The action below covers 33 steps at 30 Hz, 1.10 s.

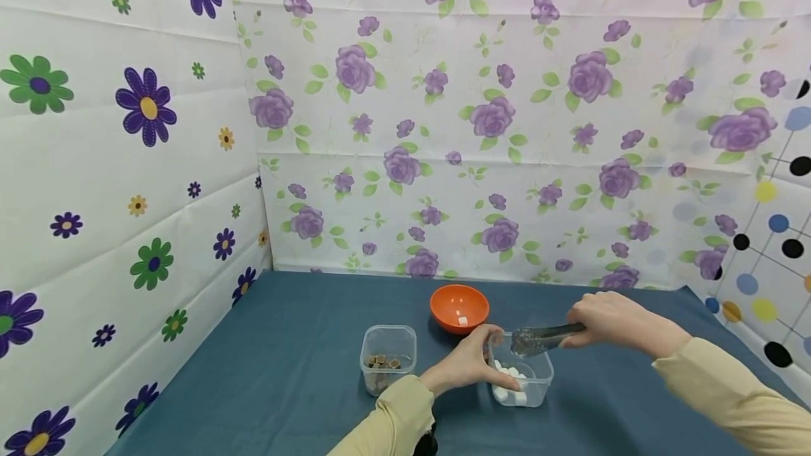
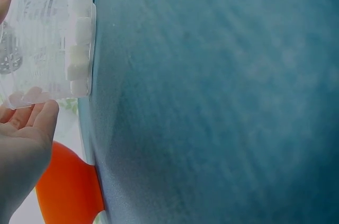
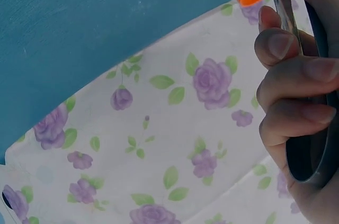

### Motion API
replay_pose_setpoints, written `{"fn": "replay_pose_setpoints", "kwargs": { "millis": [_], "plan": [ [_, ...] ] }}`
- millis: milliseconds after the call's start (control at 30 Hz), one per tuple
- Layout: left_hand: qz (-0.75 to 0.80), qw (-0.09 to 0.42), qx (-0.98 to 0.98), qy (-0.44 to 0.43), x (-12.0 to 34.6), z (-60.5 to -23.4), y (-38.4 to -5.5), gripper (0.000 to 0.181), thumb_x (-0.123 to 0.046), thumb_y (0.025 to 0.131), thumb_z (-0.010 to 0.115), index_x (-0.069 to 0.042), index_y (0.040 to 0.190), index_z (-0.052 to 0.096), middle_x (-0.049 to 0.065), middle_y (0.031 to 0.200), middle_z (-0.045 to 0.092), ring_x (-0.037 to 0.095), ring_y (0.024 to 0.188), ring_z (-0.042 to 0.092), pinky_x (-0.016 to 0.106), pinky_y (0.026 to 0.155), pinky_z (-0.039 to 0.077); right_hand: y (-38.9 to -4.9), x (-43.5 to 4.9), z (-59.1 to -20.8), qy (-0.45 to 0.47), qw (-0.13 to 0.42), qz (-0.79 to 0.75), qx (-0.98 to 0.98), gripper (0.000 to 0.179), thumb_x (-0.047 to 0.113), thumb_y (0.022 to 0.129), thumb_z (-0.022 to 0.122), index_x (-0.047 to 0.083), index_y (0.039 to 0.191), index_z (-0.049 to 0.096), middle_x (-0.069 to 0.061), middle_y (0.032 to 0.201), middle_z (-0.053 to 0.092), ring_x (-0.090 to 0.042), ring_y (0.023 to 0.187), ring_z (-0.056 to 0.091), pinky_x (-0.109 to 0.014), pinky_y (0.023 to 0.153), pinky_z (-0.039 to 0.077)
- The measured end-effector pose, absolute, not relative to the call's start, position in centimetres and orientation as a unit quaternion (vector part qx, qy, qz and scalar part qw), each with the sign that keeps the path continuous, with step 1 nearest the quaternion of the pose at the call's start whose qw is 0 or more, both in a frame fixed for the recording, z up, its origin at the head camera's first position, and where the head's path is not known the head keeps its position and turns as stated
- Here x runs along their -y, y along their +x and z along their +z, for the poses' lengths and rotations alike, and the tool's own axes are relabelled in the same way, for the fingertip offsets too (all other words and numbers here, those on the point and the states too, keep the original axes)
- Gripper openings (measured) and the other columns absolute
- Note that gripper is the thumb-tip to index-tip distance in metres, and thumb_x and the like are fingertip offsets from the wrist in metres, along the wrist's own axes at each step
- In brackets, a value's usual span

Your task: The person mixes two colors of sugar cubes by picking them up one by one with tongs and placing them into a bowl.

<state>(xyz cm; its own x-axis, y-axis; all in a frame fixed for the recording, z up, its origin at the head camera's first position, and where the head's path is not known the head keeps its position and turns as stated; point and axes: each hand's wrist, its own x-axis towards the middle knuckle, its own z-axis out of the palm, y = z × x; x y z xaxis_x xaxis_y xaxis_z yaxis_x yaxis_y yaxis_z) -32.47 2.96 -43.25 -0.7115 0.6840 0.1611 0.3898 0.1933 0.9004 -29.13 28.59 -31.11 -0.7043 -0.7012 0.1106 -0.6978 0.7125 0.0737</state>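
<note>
I am steadying the clear container of white cubes [image 1: 521, 378] with my left hand [image 1: 465, 366], thumb and fingers curled round its near-left rim. It is sitting on the blue cloth [image 1: 279, 371], just in front of the orange bowl [image 1: 459, 307], which already has one white cube in it. My right hand [image 1: 611, 320] is gripping the metal tongs [image 1: 543, 338] near the hinge end, their tips hanging over the container's mouth; I cannot tell whether they are carrying a cube.

Judgement: the cubes look light and soft or crumbly, so a gentle squeeze across flat faces should suit. The thin plastic tub is likely to slide, hence the bracing hand.

A second tub [image 1: 388, 357] of brown pieces is standing to the left. No readable labels or writing anywhere.
</note>
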Motion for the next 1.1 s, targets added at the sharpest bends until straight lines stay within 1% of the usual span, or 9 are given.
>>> {"fn": "replay_pose_setpoints", "kwargs": {
  "millis": [167,333,400,567,633,933,1100],
  "plan": [
    [0.529,0.140,-0.762,0.347,-3.0,-43.2,-32.5,0.066,-0.022,0.074,0.077,-0.014,0.128,0.040,-0.006,0.117,0.044,0.016,0.094,0.048,0.027,0.075,0.043,-29.2,-27.8,-31.7,0.369,0.056,-0.016,0.927,0.037,0.037,0.076,0.071,0.024,0.054,0.043,0.013,0.050,0.026,0.000,0.041,0.019,-0.021,0.041,0.018],
    [0.530,0.145,-0.761,0.346,-3.1,-43.1,-32.5,0.066,-0.019,0.075,0.076,-0.013,0.129,0.039,-0.005,0.116,0.044,0.014,0.090,0.047,0.027,0.074,0.042,-29.1,-26.5,-31.9,0.358,0.041,-0.030,0.933,0.034,0.035,0.073,0.074,0.024,0.054,0.049,0.013,0.048,0.032,-0.001,0.040,0.023,-0.022,0.040,0.021],
    [0.530,0.146,-0.760,0.347,-3.1,-43.2,-32.5,0.064,-0.018,0.075,0.076,-0.014,0.128,0.040,-0.003,0.116,0.044,0.013,0.089,0.047,0.026,0.073,0.042,-29.1,-26.0,-32.1,0.350,0.032,-0.031,0.936,0.034,0.034,0.072,0.074,0.024,0.052,0.049,0.014,0.047,0.031,-0.001,0.039,0.023,-0.022,0.040,0.021],
    [0.529,0.143,-0.761,0.347,-3.1,-43.3,-32.5,0.063,-0.019,0.075,0.076,-0.018,0.126,0.040,0.000,0.118,0.045,0.011,0.089,0.047,0.026,0.074,0.042,-29.2,-25.5,-32.5,0.341,0.029,-0.047,0.939,0.039,0.034,0.071,0.075,0.022,0.050,0.044,0.012,0.046,0.026,-0.003,0.040,0.020,-0.023,0.042,0.019],
    [0.529,0.142,-0.761,0.347,-3.1,-43.2,-32.5,0.063,-0.019,0.075,0.076,-0.018,0.127,0.040,0.001,0.119,0.045,0.011,0.089,0.047,0.026,0.075,0.042,-29.2,-25.4,-32.6,0.342,0.033,-0.053,0.938,0.039,0.034,0.071,0.076,0.022,0.050,0.044,0.012,0.046,0.027,-0.003,0.041,0.020,-0.023,0.042,0.020],
    [0.528,0.143,-0.762,0.346,-3.2,-43.2,-32.4,0.063,-0.019,0.075,0.076,-0.019,0.126,0.040,-0.001,0.117,0.045,0.012,0.089,0.047,0.026,0.074,0.042,-29.4,-25.2,-33.0,0.338,0.057,-0.080,0.936,0.041,0.032,0.070,0.077,0.021,0.049,0.042,0.010,0.045,0.025,-0.004,0.039,0.018,-0.023,0.041,0.018],
    [0.529,0.143,-0.762,0.344,-3.1,-43.2,-32.4,0.063,-0.020,0.074,0.077,-0.019,0.126,0.040,-0.002,0.117,0.045,0.012,0.089,0.047,0.026,0.074,0.042,-29.4,-25.0,-33.1,0.333,0.055,-0.082,0.938,0.045,0.033,0.070,0.077,0.020,0.049,0.039,0.010,0.046,0.021,-0.004,0.040,0.016,-0.023,0.042,0.016]
  ]
}}
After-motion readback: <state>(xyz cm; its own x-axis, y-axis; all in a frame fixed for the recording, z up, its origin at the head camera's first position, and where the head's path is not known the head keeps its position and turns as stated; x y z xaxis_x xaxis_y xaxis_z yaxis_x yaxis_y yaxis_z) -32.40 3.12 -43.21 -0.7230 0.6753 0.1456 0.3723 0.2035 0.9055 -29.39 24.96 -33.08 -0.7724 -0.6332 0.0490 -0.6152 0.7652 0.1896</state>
